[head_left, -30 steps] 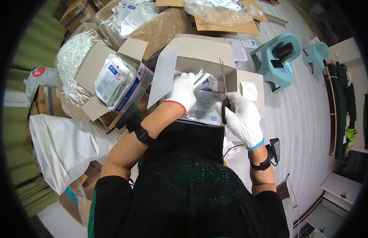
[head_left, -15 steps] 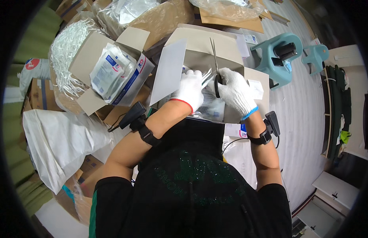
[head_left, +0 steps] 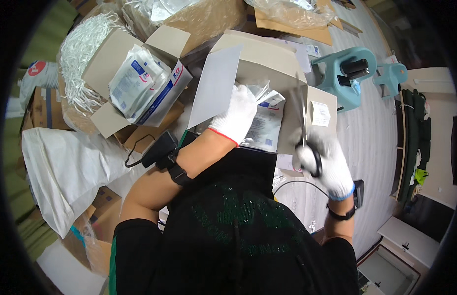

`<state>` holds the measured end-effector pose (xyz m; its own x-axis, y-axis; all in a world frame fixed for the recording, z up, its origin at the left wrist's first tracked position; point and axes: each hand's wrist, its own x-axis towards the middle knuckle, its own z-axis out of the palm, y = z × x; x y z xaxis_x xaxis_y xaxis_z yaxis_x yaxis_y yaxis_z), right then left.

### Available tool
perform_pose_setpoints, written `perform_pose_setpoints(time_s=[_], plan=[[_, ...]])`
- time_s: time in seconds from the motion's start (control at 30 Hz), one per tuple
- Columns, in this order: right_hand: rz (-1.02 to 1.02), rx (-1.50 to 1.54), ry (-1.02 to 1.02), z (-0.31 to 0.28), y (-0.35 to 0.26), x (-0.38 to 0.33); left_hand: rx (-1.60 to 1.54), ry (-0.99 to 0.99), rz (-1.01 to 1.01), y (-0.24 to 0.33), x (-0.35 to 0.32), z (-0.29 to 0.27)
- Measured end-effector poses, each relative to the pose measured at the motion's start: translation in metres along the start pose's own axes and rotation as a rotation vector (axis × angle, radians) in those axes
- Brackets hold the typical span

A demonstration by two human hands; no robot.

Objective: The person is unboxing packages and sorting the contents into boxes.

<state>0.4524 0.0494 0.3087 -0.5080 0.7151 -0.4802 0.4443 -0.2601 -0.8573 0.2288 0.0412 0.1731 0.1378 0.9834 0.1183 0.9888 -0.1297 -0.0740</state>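
Note:
My left hand (head_left: 236, 114), in a white glove with a red cuff, reaches into an open carton (head_left: 292, 86). Its fingers are curled round the edges of thin white plastic packets (head_left: 271, 100), though the fingertips are partly hidden. Under them in the carton lies a flat white printed packet (head_left: 264, 129). My right hand (head_left: 329, 162), gloved in white with a blue cuff, is blurred by motion just right of the carton. It is closed on black-handled scissors (head_left: 315, 160), whose blades point away from me.
Left of my carton stands another open carton (head_left: 162, 105) full of white packets. Beyond it is a heap of white cords (head_left: 83, 64). A white sack (head_left: 66, 167) lies at the left. Two teal stools (head_left: 349, 91) stand at the right, the nearer one carrying dark objects.
My right hand has pulled back toward me and to the right, carrying the scissors out of the carton. My left hand remains in the carton, and the printed packet shows more fully.

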Motion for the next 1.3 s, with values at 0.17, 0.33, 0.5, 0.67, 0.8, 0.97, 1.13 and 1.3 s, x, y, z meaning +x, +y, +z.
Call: perform_pose_setpoints(time_s=[0.17, 0.33, 0.5, 0.67, 0.8, 0.97, 1.13, 1.3], plan=[[0.146, 0.136, -0.295, -0.005, 0.013, -0.023, 0.015, 0.14, -0.008, 0.009, 0.006, -0.018], [0.234, 0.053, -0.179, 0.004, 0.021, 0.002, -0.084, 0.199, 0.165, 0.034, -0.007, -0.018], [0.19, -0.122, -0.028, 0.016, 0.024, 0.0, -0.147, 0.295, 0.34, 0.026, -0.012, -0.019], [0.042, -0.164, 0.01, 0.018, 0.034, -0.017, -0.29, 0.343, 0.298, 0.008, -0.008, -0.038], [-0.054, -0.018, -0.027, 0.008, 0.038, -0.032, -0.551, 0.465, 0.402, -0.013, -0.003, -0.054], [0.003, 0.271, -0.221, -0.009, 0.041, -0.037, -0.782, 0.435, 0.385, -0.018, -0.006, -0.066], [-0.041, -0.029, -0.199, -0.017, 0.02, -0.046, -0.953, 0.477, 0.161, -0.034, -0.019, -0.1], [-0.16, 0.025, -0.08, -0.013, 0.007, -0.044, -1.557, 0.474, -0.22, -0.092, -0.034, -0.145]])
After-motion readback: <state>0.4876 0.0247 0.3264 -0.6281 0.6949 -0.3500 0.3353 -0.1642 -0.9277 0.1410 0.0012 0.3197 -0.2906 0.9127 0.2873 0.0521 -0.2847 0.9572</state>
